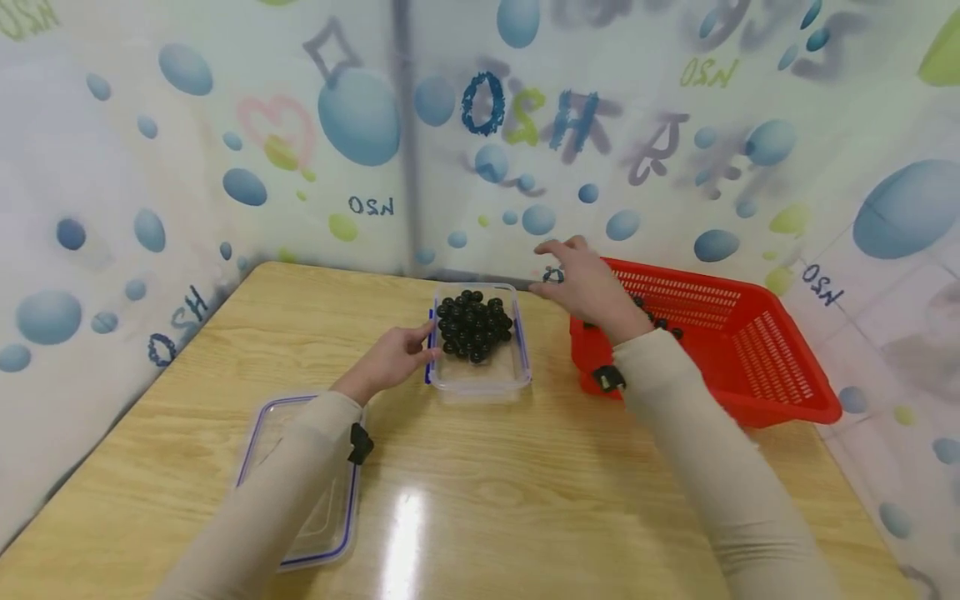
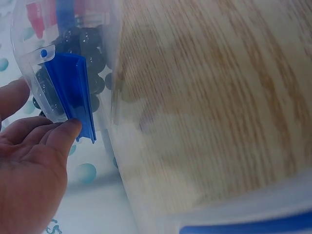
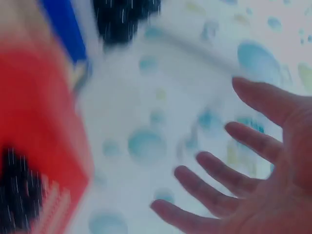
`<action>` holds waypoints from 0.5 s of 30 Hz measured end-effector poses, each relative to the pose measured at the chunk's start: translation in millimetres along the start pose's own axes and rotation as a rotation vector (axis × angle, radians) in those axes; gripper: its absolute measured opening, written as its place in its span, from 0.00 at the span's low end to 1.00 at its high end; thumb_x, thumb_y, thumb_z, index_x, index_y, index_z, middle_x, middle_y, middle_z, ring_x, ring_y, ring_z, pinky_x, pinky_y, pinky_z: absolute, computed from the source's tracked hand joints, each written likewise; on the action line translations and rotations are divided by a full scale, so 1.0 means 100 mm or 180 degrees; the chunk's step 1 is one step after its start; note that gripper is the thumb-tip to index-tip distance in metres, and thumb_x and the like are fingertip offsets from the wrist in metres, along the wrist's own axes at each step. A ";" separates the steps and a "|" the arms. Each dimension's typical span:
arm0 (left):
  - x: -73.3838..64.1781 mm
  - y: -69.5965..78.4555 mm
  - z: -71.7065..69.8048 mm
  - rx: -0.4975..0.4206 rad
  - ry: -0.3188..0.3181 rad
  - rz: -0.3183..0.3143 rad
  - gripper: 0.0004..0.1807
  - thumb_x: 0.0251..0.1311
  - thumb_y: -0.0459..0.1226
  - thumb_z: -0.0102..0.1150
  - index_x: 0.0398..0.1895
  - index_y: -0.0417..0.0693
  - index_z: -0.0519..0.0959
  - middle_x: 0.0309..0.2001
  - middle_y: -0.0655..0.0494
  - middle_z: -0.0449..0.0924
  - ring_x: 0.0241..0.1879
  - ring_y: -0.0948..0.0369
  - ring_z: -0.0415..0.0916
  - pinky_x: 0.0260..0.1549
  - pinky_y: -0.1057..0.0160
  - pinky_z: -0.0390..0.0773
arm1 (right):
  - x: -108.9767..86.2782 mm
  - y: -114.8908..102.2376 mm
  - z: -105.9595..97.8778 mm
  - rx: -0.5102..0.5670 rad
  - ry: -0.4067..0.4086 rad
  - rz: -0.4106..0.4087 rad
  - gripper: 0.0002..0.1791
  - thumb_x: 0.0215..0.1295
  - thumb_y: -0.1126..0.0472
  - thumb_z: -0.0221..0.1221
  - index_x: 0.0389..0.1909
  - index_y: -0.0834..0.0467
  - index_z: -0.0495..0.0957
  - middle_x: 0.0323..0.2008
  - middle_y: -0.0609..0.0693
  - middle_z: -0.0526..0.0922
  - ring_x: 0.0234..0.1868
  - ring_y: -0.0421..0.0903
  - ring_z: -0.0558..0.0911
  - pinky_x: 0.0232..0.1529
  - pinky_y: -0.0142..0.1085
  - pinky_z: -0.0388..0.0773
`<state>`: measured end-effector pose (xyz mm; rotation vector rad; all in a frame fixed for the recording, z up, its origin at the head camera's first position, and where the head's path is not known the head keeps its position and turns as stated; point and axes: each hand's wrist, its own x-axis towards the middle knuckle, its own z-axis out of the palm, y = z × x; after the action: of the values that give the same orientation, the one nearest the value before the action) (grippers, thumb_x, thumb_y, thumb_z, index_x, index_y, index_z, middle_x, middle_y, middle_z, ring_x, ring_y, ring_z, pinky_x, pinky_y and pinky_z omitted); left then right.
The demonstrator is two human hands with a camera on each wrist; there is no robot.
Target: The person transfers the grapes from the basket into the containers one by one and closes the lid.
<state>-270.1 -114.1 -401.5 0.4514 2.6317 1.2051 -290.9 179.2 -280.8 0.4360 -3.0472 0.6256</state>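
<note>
A clear plastic food box (image 1: 480, 385) with blue side clips holds a heap of glossy black balls (image 1: 474, 325), grape-like in look. My left hand (image 1: 393, 358) rests against the box's left side, fingers extended. In the left wrist view, a fingertip of my left hand (image 2: 36, 151) touches the hanging blue clip (image 2: 73, 92). My right hand (image 1: 588, 287) is raised over the left end of a red plastic basket (image 1: 757, 375), fingers spread and holding nothing. More black balls (image 1: 660, 323) lie in the basket, partly hidden by that hand. The right wrist view shows the empty palm of my right hand (image 3: 253, 170).
A clear lid (image 1: 341, 533) with a blue seal lies on the wooden table (image 1: 465, 483) at the front left, partly under my left forearm. A patterned wall covering (image 1: 465, 200) rises behind the table's back edge and along both sides.
</note>
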 end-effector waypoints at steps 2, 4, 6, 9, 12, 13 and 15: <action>0.00 -0.01 -0.01 0.0017 -0.0006 0.0022 0.33 0.72 0.41 0.55 0.75 0.41 0.56 0.52 0.30 0.75 0.30 0.55 0.67 0.30 0.59 0.70 | -0.02 0.16 -0.23 -0.0044 -0.0135 0.0167 0.33 0.67 0.51 0.62 0.70 0.54 0.64 0.64 0.63 0.62 0.56 0.61 0.69 0.55 0.56 0.73; -0.01 -0.02 -0.02 0.0031 -0.0009 0.0025 0.33 0.72 0.41 0.54 0.75 0.40 0.56 0.51 0.31 0.76 0.31 0.54 0.68 0.32 0.57 0.70 | -0.02 0.36 -0.39 -0.0070 -0.0298 0.0349 0.33 0.67 0.53 0.62 0.70 0.55 0.63 0.64 0.64 0.63 0.58 0.62 0.68 0.56 0.58 0.73; -0.03 -0.04 -0.01 0.0038 -0.0018 0.0027 0.34 0.72 0.41 0.54 0.75 0.40 0.56 0.43 0.34 0.78 0.31 0.53 0.68 0.35 0.56 0.70 | -0.02 0.55 -0.49 -0.0086 -0.0427 0.0501 0.34 0.67 0.54 0.62 0.70 0.57 0.63 0.64 0.65 0.64 0.60 0.64 0.67 0.56 0.60 0.72; -0.04 -0.07 0.00 0.0076 -0.0002 0.0052 0.34 0.72 0.41 0.55 0.74 0.39 0.56 0.34 0.37 0.76 0.29 0.53 0.67 0.35 0.56 0.70 | -0.03 0.80 -0.54 -0.0128 -0.0554 0.0691 0.34 0.66 0.55 0.62 0.69 0.59 0.63 0.63 0.67 0.66 0.59 0.66 0.67 0.56 0.62 0.71; -0.02 -0.07 0.00 0.0115 0.0006 0.0110 0.34 0.71 0.41 0.56 0.74 0.38 0.57 0.42 0.30 0.77 0.36 0.47 0.73 0.40 0.54 0.73 | -0.03 1.01 -0.52 -0.0227 -0.0738 0.0793 0.36 0.66 0.53 0.63 0.70 0.61 0.61 0.63 0.68 0.66 0.58 0.67 0.66 0.57 0.65 0.68; -0.01 -0.06 0.00 0.0133 0.0014 0.0147 0.34 0.71 0.41 0.56 0.74 0.38 0.57 0.50 0.28 0.76 0.43 0.45 0.75 0.45 0.54 0.74 | -0.02 1.08 -0.52 -0.0254 -0.0834 0.0829 0.37 0.66 0.52 0.63 0.71 0.61 0.60 0.63 0.68 0.65 0.58 0.67 0.65 0.57 0.65 0.66; 0.03 -0.03 -0.01 0.0143 0.0024 0.0194 0.33 0.71 0.41 0.56 0.73 0.38 0.58 0.54 0.27 0.74 0.46 0.45 0.75 0.46 0.52 0.74 | 0.01 1.21 -0.52 -0.0274 -0.1037 0.0885 0.41 0.65 0.50 0.64 0.72 0.61 0.58 0.65 0.68 0.63 0.60 0.67 0.63 0.57 0.67 0.64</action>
<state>-273.8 -115.0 -403.4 0.5397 2.6743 1.1695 -327.1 305.5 -279.9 0.1207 -3.4666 0.4645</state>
